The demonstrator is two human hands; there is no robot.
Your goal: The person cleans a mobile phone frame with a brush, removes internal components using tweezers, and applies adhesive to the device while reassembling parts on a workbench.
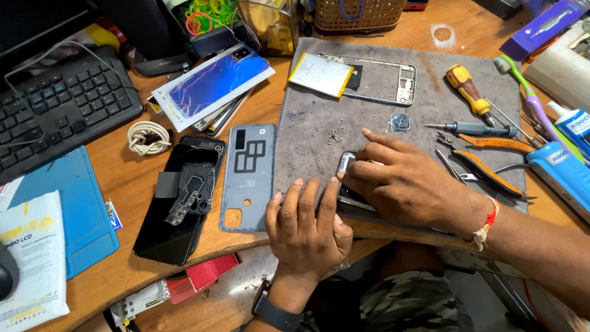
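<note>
Under both hands, at the near edge of the grey work mat (319, 123), lay an opened phone (345, 165), mostly hidden by them. The left hand (307, 224) lay flat on it, fingers straight and together, pressing rather than gripping. The right hand (402, 181) covered the phone from the other side with its fingers curled down onto it; whether it pinched anything could not be told.

Just beyond the right fingertips lay a small heap of screws (335, 136) and a square camera module (400, 122), and farther off a bare metal frame (384, 83) with a yellow-edged battery (321, 74) on it. To the right of the right hand sat orange-handled pliers (491, 161), a grey driver (476, 129) and a yellow-handled screwdriver (467, 88). To the left of the left hand lay a grey back cover (248, 178), then a black phone body (179, 203), a coiled white cable (147, 136) and a keyboard (55, 117).
</note>
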